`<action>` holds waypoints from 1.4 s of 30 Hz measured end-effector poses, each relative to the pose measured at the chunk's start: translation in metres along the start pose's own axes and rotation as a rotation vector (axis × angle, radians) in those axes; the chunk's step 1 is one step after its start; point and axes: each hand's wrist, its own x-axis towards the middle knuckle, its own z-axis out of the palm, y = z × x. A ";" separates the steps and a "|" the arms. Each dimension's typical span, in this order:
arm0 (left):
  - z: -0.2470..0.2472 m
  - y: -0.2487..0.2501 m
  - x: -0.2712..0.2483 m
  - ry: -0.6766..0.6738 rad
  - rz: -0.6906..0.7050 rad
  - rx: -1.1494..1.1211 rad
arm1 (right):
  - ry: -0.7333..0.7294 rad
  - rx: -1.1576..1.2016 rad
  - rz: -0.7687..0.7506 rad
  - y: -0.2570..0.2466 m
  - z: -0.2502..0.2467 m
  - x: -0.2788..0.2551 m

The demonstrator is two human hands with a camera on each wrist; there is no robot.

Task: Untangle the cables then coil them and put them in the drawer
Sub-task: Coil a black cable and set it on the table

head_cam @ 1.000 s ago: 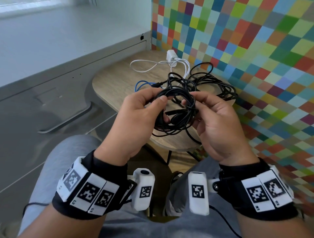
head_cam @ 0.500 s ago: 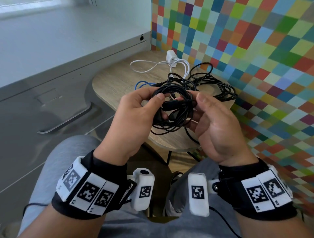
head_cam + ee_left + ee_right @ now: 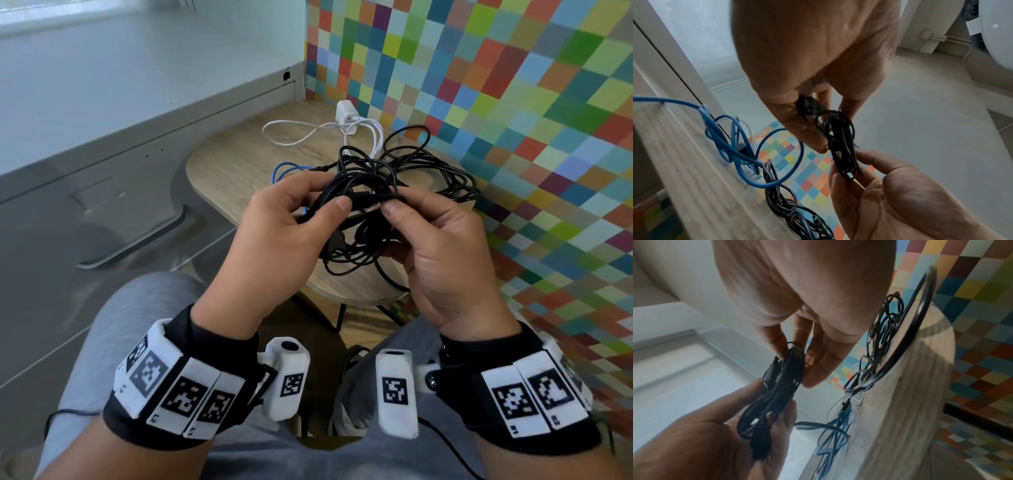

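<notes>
Above wooden table (image 3: 239, 164), both hands pinch black cable bundle (image 3: 356, 219).

A: Table (image 3: 239, 164) finish?
B: Pale wood grain, matt.
A: Black cable bundle (image 3: 359, 219)?
B: Smooth rubbery sheath, slight sheen.
A: Drawer (image 3: 85, 219) front?
B: Grey painted metal, satin; charger (image 3: 344, 111) glossy white plastic.
</notes>
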 end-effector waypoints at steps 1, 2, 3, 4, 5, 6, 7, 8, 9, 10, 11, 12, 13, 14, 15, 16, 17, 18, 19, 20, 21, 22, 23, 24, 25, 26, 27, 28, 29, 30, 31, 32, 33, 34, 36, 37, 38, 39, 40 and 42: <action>0.000 0.000 0.000 -0.001 0.003 0.015 | -0.006 -0.013 -0.009 -0.001 0.000 -0.001; 0.000 0.001 0.000 -0.001 0.007 0.028 | -0.016 -0.019 -0.016 -0.001 0.000 -0.001; -0.001 0.001 0.000 0.000 0.012 0.037 | -0.027 -0.017 -0.022 -0.001 0.000 -0.002; -0.001 0.002 0.000 0.001 0.016 0.042 | -0.042 -0.003 -0.021 -0.002 0.000 -0.003; -0.001 0.002 -0.001 0.005 0.017 0.044 | -0.060 0.024 -0.017 -0.003 -0.001 -0.004; -0.001 0.002 -0.001 0.011 0.015 0.044 | -0.074 0.064 -0.010 -0.003 0.000 -0.005; -0.002 0.002 -0.001 0.015 0.012 0.043 | -0.074 0.097 -0.003 -0.003 0.000 -0.005; -0.001 0.002 -0.002 0.017 0.008 0.043 | -0.061 0.108 -0.001 -0.004 0.001 -0.005; -0.001 0.002 -0.002 0.017 0.005 0.046 | -0.037 0.088 -0.005 -0.003 0.002 -0.005; -0.001 0.002 -0.002 0.016 0.006 0.049 | -0.015 0.054 -0.011 -0.003 0.002 -0.004; -0.001 0.002 -0.002 0.010 0.008 0.052 | 0.001 0.018 -0.020 -0.001 0.002 -0.003; 0.000 0.003 -0.002 0.003 0.014 0.056 | 0.009 -0.013 -0.027 0.000 0.001 -0.003; 0.000 0.004 -0.003 -0.002 0.026 0.069 | 0.014 -0.043 -0.036 0.001 0.000 -0.002; 0.000 0.005 -0.003 -0.001 0.051 0.106 | 0.020 -0.067 -0.041 0.001 -0.001 -0.001; 0.000 0.005 -0.003 0.003 0.081 0.170 | 0.030 -0.084 -0.045 0.002 -0.002 -0.001; 0.000 0.004 -0.004 0.006 0.108 0.236 | 0.040 -0.092 -0.047 0.003 -0.003 0.000; 0.000 0.005 -0.004 0.013 0.123 0.276 | 0.045 -0.090 -0.048 0.003 -0.004 0.001; 0.001 0.005 -0.004 0.016 0.125 0.276 | 0.044 -0.078 -0.046 0.003 -0.004 0.001; 0.001 0.006 -0.004 0.008 0.114 0.239 | 0.040 -0.057 -0.041 0.003 -0.003 0.001; 0.001 0.006 -0.004 -0.007 0.093 0.184 | 0.033 -0.022 -0.028 0.002 -0.002 0.000; 0.000 0.006 -0.003 -0.022 0.070 0.132 | 0.023 0.026 -0.009 0.002 0.000 0.000; -0.001 0.006 -0.003 -0.032 0.052 0.097 | 0.009 0.079 0.015 0.001 0.001 -0.001; -0.002 0.006 -0.002 -0.033 0.040 0.074 | -0.007 0.122 0.035 0.000 0.001 -0.001; -0.003 0.005 -0.002 -0.025 0.029 0.058 | -0.024 0.149 0.051 0.000 0.002 -0.001; -0.003 0.004 -0.001 -0.006 0.016 0.044 | -0.042 0.162 0.063 -0.001 0.003 -0.001; -0.004 0.003 -0.001 0.019 -0.001 0.031 | -0.057 0.171 0.074 -0.001 0.003 -0.001; -0.005 0.003 -0.001 0.037 -0.018 0.016 | -0.068 0.178 0.084 -0.001 0.004 -0.002; -0.005 0.003 0.000 0.044 -0.030 0.006 | -0.074 0.187 0.096 0.000 0.005 -0.001; -0.006 0.004 0.000 0.038 -0.033 0.006 | -0.076 0.192 0.105 0.000 0.006 -0.001; -0.007 0.004 0.001 0.026 -0.033 0.015 | -0.075 0.194 0.112 0.001 0.007 0.000; -0.009 0.005 0.002 0.014 -0.036 0.017 | -0.070 0.196 0.118 0.001 0.008 0.002; -0.011 0.007 0.003 0.012 -0.045 0.005 | -0.063 0.201 0.125 0.000 0.011 0.004; -0.015 0.009 0.005 0.022 -0.056 -0.023 | -0.057 0.202 0.132 -0.001 0.014 0.008; -0.019 0.012 0.008 0.041 -0.070 -0.059 | -0.054 0.194 0.140 -0.002 0.017 0.012; -0.030 0.018 0.017 0.102 -0.099 -0.123 | -0.064 0.165 0.157 -0.004 0.023 0.022; -0.038 0.020 0.022 0.141 -0.115 -0.138 | -0.065 0.152 0.167 -0.005 0.026 0.026; -0.048 0.022 0.029 0.185 -0.126 -0.143 | -0.065 0.140 0.176 -0.007 0.030 0.030; -0.060 0.022 0.036 0.222 -0.138 -0.139 | -0.065 0.128 0.184 -0.007 0.033 0.033; -0.071 0.020 0.044 0.254 -0.152 -0.124 | -0.070 0.113 0.190 -0.005 0.037 0.035; -0.095 0.012 0.063 0.316 -0.189 -0.055 | -0.089 0.072 0.205 0.000 0.044 0.037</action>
